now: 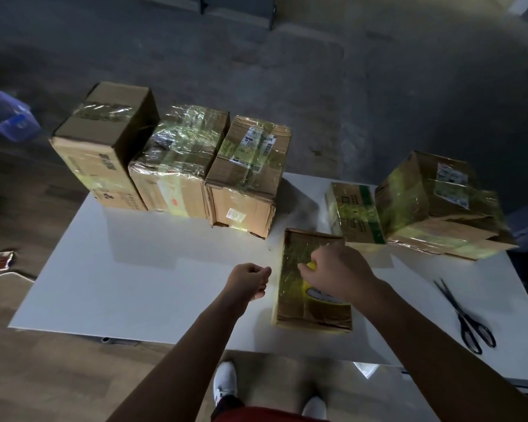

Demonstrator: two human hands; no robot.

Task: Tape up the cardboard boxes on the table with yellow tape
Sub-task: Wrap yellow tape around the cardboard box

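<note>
Cardboard box (299, 312), small, brown, flat, glazed with tape: lies at the front of the white bench (134, 269), right of centre. Right hand (339, 269) grips yellow tape roll (313, 292) on its lid. Left hand (250, 278), just beside the box's left edge, fingers curled; whether it pinches a tape end cannot be told. Risks: light box sliding under the pull; strip twisting and sticking to itself. Black scissors (467, 318) lie well apart, to the right.

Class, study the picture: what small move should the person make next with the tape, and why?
Probably draw the tape roll along the nearest box to lay a strip. The right hand grips the roll on that box's top; the left hand is curled beside it, possibly pinching a tape end, though that is unclear. The scissors lie untouched for the cut.
</note>
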